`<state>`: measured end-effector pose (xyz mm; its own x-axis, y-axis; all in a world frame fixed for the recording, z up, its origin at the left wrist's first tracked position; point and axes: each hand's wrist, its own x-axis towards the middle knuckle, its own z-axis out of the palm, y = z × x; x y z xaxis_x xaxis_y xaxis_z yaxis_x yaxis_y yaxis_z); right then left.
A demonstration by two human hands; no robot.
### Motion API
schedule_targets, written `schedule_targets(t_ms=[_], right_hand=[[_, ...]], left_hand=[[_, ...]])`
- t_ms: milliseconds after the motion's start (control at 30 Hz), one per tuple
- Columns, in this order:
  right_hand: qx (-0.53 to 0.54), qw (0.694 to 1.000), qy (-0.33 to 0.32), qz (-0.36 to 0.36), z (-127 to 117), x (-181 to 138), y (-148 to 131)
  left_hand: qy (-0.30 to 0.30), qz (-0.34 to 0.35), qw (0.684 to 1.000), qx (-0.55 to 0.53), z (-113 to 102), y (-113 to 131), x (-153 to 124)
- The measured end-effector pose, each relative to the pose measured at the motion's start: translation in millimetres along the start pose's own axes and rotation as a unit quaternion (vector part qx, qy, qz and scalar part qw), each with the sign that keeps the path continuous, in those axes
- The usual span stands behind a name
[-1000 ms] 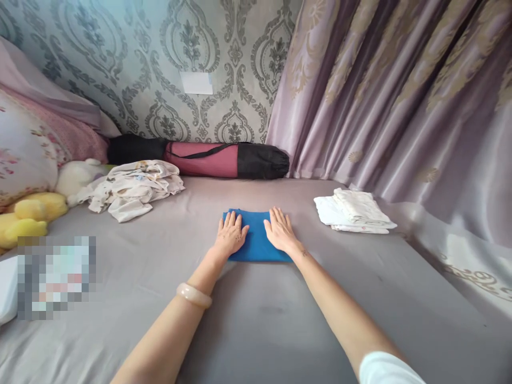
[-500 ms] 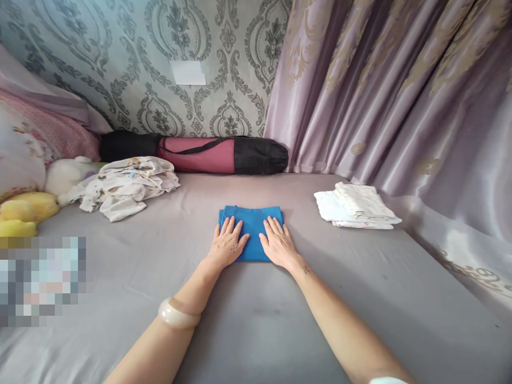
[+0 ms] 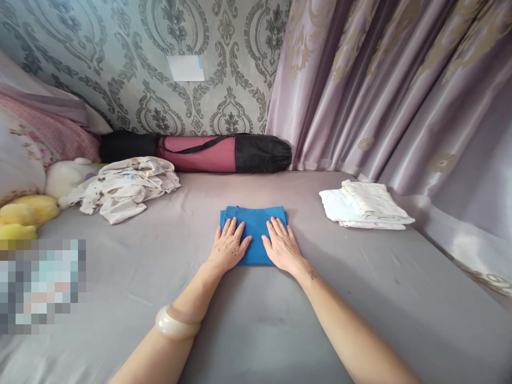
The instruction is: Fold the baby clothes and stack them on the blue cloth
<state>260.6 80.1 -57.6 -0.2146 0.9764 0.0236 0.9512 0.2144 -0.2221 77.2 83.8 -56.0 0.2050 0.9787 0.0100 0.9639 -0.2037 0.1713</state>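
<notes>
Bed: grey-sheeted, spreading around the blue cloth on every side; its broad, level top probably gives the palms something to press against.
Bangle: pale, round the left forearm, nearer than the blue cloth and apart from it, so it seems unlikely to catch the fabric.
Left hand: palm down on the blue cloth's left part, fingers loosely spread and pointing away, gripping nothing.
Right hand: likewise flat and spread on the right part, gripping nothing; the matched placing looks suited to pressing both sides evenly.
Blue cloth: folded into a rectangle, flat on the bed under both hands; a layer shows at its far left corner, so the edges seem not quite aligned.
White folded cloths: stacked right of the blue cloth, well apart, presumably to stay undisturbed.
Crumpled cloth: heaped left of and beyond the blue cloth, perhaps simply dropped there.
Rolled bag: beyond the blue cloth, along the wall, likely for storage.
</notes>
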Motion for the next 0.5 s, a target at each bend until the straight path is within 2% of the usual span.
schedule_targets(t_ms=[300,500], right_hand=[[-0.011,1.000,0.001,0.004,1.7,0.7,-1.5],[0.032,0.999,-0.038,0.000,-3.5,3.4,4.3]], left_hand=[[0.017,0.000,1.000,-0.018,4.8,-1.7,2.0],[0.026,-0.002,0.999,-0.040,-0.3,-5.3,5.4]])
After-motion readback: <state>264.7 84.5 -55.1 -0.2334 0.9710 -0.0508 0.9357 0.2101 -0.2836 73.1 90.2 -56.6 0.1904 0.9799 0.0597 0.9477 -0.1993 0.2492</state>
